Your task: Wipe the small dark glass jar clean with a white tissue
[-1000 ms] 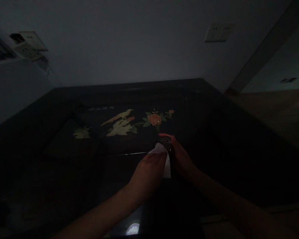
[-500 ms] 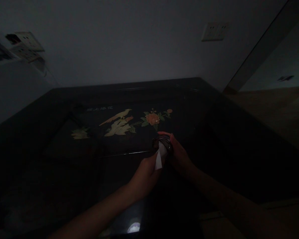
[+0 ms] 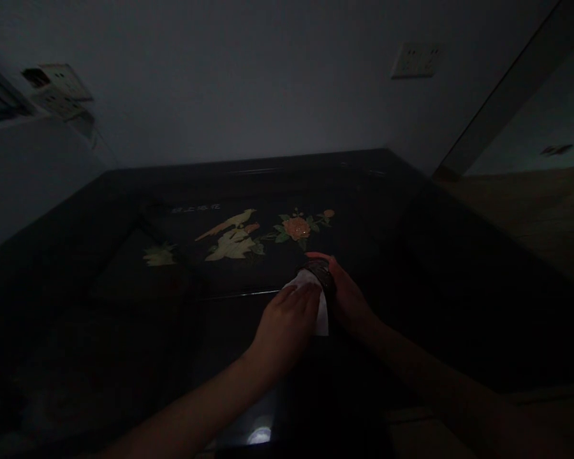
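Note:
The scene is very dark. My right hand [image 3: 347, 298] grips a small dark round object [image 3: 323, 273] just above the black table. My left hand [image 3: 287, 322] presses a white tissue [image 3: 316, 299] against that object's near side, fingers laid flat over the tissue. Part of the tissue hangs down between my two hands. What the dark object is cannot be made out.
The black lacquered table [image 3: 411, 255] has an inlaid bird [image 3: 229, 236] and flower [image 3: 296, 227] picture at its middle. Pale walls stand behind it, with a wall socket [image 3: 415, 60] at the upper right and another [image 3: 57, 86] at the left. Wooden floor lies to the right.
My left hand turned with the tissue: it was flat over the object, then drew the tissue into a narrow edge, and now lies flat over it again. My right hand stayed in place.

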### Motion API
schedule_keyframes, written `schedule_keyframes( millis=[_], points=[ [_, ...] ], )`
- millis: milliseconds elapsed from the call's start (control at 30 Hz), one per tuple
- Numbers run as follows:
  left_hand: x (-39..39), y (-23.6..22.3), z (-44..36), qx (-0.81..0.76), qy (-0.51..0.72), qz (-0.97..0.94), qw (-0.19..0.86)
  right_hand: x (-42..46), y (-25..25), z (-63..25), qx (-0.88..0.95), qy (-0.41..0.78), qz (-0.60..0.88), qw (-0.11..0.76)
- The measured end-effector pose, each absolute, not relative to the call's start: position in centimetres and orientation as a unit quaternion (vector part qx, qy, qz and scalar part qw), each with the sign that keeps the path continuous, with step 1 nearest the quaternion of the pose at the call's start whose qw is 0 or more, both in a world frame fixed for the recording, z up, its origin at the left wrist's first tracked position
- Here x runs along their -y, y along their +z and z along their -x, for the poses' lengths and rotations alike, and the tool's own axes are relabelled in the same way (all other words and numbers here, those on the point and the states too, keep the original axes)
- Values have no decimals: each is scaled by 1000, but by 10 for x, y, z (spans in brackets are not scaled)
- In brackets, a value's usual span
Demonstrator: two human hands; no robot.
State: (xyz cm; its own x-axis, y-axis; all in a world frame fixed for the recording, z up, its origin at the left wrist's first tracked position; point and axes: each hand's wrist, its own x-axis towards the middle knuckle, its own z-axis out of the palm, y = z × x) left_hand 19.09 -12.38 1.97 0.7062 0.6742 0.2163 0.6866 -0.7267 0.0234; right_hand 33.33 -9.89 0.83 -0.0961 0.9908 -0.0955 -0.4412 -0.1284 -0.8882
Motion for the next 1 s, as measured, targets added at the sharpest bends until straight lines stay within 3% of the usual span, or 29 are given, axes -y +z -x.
schedule_keyframes(
  millis=[200, 433, 700, 1000],
  points=[
    [125, 12, -190, 380, -110, 912, 106, 99, 9, -332, 348, 661, 364, 557],
    [124, 16, -190, 380, -95, 918, 65, 98, 7, -331, 336, 676, 359, 549],
    [123, 28, -191, 376, -103, 913, -116, 100, 10, -333, 346, 669, 359, 551],
    [126, 35, -190, 461, -216, 734, -448, 101, 2, -336, 420, 620, 377, 545]
  ],
)
